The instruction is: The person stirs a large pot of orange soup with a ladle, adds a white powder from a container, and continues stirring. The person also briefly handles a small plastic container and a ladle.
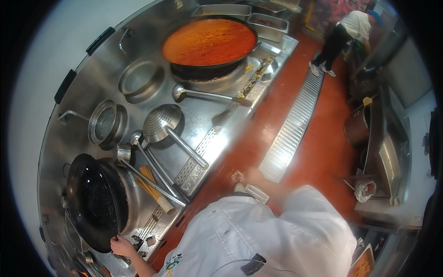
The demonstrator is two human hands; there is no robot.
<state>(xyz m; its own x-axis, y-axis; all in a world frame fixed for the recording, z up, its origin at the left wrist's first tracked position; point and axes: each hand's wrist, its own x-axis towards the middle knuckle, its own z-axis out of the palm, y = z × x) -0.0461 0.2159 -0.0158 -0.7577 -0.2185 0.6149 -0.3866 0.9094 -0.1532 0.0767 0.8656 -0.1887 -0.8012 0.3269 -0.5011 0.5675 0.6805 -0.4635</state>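
1. Gripping the near edge of the black wok [94, 203], the left hand [122, 247] is seen in the head view with its fingers closed at the rim, on the lower right side of the wok.
2. Right hand [254, 177]: blurred, well to the right of the wok, above the red floor [244, 147]. Whether its fingers are spread or closed, and whether they hold anything, cannot be told. The two hands are well apart.
3. Black wok: seated at the burner ring [131, 196] of the steel range [198, 113]; inner surface dark and glossy. Its exact tilt cannot be judged through the lens.
4. Just right of the wok: a bamboo brush [164, 203] and a small steel dipper [123, 152] with a long handle.
5. Farther up and right of the wok: a perforated skimmer [160, 124], with its handle directed toward the range's front edge.
6. Above the wok: two round steel basins, one nearer [105, 122], one farther [138, 76].
7. Well up and right of the wok: a long ladle [212, 96] and, beyond it, a large pan [205, 70] filled with orange-red liquid [210, 44].
8. Farthest right of the wok, near the top: a co-worker [353, 30], bending, beside a metal floor grate [295, 124].
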